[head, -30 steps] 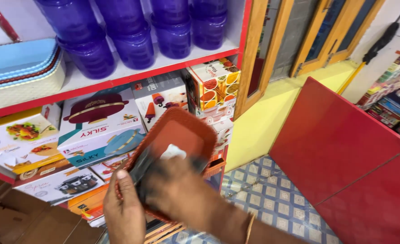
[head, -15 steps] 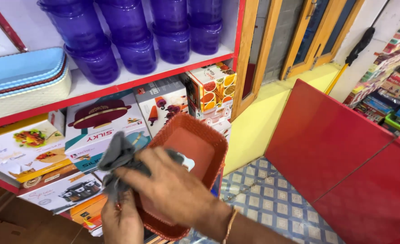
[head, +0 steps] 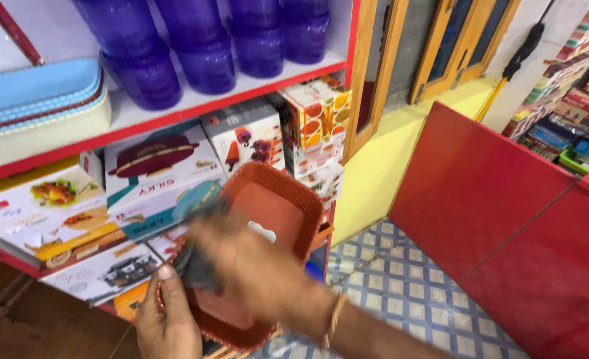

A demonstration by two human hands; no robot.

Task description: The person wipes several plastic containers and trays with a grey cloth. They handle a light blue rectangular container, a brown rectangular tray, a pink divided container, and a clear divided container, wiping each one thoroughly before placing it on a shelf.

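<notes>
A rust-red woven plastic tray (head: 284,199) is tilted up in front of me, with a small white sticker (head: 262,231) inside it. My left hand (head: 165,319) grips its lower left rim. My right hand (head: 251,262), blurred with motion, presses a dark grey cloth (head: 198,262) against the tray's left inside. A thin bracelet circles my right wrist.
A red-edged shelf unit stands behind the tray: purple plastic jars (head: 201,46) and stacked pastel trays (head: 35,100) on top, boxed kitchenware (head: 155,179) below. To the right are a red counter panel (head: 500,219), wooden door frames and a blue patterned tile floor (head: 401,299).
My right hand with the cloth has rubbed back and forth inside the tray, from the middle to the left rim and back down inward. The left hand keeps its hold.
</notes>
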